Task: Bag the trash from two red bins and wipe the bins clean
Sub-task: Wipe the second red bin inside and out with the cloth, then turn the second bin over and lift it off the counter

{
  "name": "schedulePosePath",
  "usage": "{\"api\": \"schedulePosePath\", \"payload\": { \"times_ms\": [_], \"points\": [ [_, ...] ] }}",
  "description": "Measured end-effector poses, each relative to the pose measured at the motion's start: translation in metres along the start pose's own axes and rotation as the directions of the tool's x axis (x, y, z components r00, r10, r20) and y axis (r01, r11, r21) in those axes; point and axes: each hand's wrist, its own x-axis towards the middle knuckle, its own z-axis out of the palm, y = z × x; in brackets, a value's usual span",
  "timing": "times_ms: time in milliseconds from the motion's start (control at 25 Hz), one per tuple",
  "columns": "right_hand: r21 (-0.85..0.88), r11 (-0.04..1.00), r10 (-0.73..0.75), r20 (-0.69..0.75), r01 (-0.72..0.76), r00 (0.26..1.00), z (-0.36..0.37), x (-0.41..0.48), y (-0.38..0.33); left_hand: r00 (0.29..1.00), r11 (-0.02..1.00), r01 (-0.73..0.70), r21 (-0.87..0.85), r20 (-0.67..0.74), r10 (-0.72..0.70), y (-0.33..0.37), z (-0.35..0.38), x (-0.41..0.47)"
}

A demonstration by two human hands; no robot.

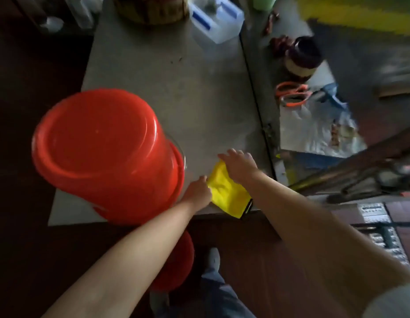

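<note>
A red bin [103, 150] stands upside down on the grey table [167, 72], at its near left corner. A second red bin [176, 260] shows partly on the floor under my left forearm. A yellow cloth [227, 191] lies at the table's near edge. My left hand [198, 191] pinches the cloth's left edge. My right hand [239, 165] presses flat on the cloth's far part with fingers spread. A clear plastic bag [314, 127] holding scraps lies on the floor to the right of the table.
At the table's far end stand a wooden basket [151, 8] and a clear plastic jug [216, 21]. On the floor to the right are a dark round pot [302, 56], orange-handled scissors [291, 92] and long tool handles [360, 171].
</note>
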Motion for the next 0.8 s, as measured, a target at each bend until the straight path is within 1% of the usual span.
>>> {"api": "schedulePosePath", "payload": {
  "times_ms": [40,80,120,160,240,320,440,480,560,680,760,800],
  "points": [
    [-0.01,1.0,-0.01,0.01,0.01,1.0,0.019,0.005,-0.005,1.0,0.996,-0.013,0.093,-0.018,0.015,-0.015,0.011,0.0],
    [0.01,1.0,-0.003,0.031,0.003,1.0,0.038,0.006,-0.009,0.997,0.973,-0.055,0.224,-0.034,0.065,-0.025,0.021,-0.003],
    [0.041,0.999,0.015,0.057,-0.017,0.998,0.056,0.004,-0.01,0.989,0.942,-0.106,0.319,-0.065,0.133,-0.033,0.03,-0.006],
    [0.069,0.996,0.042,0.076,-0.047,0.996,0.072,-0.001,-0.009,0.981,0.922,-0.134,0.362,-0.08,0.174,-0.037,0.036,-0.009],
    [0.105,0.989,0.092,0.086,-0.1,0.992,0.094,-0.012,-0.006,0.979,0.905,-0.168,0.39,-0.045,0.201,-0.039,0.045,-0.004],
    [0.12,0.986,0.111,0.049,-0.116,0.993,0.108,-0.025,-0.003,0.98,0.886,-0.187,0.423,0.015,0.2,-0.036,0.05,0.007],
    [0.118,0.991,0.064,0.004,-0.064,0.998,0.118,-0.038,0.001,0.957,0.827,-0.287,0.483,0.11,0.268,-0.032,0.052,0.022],
    [0.111,0.993,0.051,-0.003,-0.051,0.999,0.12,-0.041,0.002,0.953,0.819,-0.303,0.486,0.141,0.269,-0.032,0.052,0.025],
    [0.107,0.993,0.058,-0.008,-0.056,0.998,0.122,-0.044,0.005,0.964,0.837,-0.266,0.478,0.14,0.227,-0.025,0.058,0.028],
    [0.129,0.988,0.086,-0.007,-0.084,0.996,0.12,-0.045,0.009,0.994,0.885,-0.109,0.452,0.068,0.088,-0.004,0.075,0.016],
    [0.14,0.986,0.093,0.013,-0.094,0.996,0.118,-0.046,0.01,0.999,0.886,-0.017,0.463,0.046,-0.005,0.003,0.085,0.004],
    [0.144,0.985,0.091,0.036,-0.096,0.995,0.117,-0.046,0.011,0.999,0.872,-0.003,0.49,0.049,-0.023,0.002,0.088,0.0]
  ]
}}
